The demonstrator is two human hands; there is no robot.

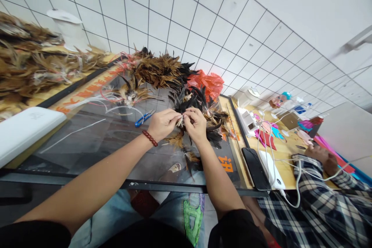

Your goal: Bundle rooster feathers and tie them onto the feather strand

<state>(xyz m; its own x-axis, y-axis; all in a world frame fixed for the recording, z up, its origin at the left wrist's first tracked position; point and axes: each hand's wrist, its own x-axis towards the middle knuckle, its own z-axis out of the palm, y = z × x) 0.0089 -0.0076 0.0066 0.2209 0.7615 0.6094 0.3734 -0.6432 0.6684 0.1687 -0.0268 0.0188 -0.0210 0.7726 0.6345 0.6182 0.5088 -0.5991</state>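
Observation:
My left hand (163, 123) and my right hand (196, 124) meet above a glass-topped table (95, 143). Both pinch the pale quill ends of a small bunch of feathers (180, 120) between fingertips. A bead bracelet (150, 138) circles my left wrist. Just behind the hands lies a heap of black and brown feathers (200, 102). A longer bound row of brown feathers (158, 69) stretches to the back left. Blue-handled snips (143, 118) lie on the glass left of my left hand.
More bound feathers (31, 66) pile at the far left beside a white spool (68, 31). A white box (24, 130) sits at the near left. A red plastic bag (207, 83) lies behind the heap. At the right, a person in a plaid sleeve (325, 201) works beside a phone (255, 168) and cables.

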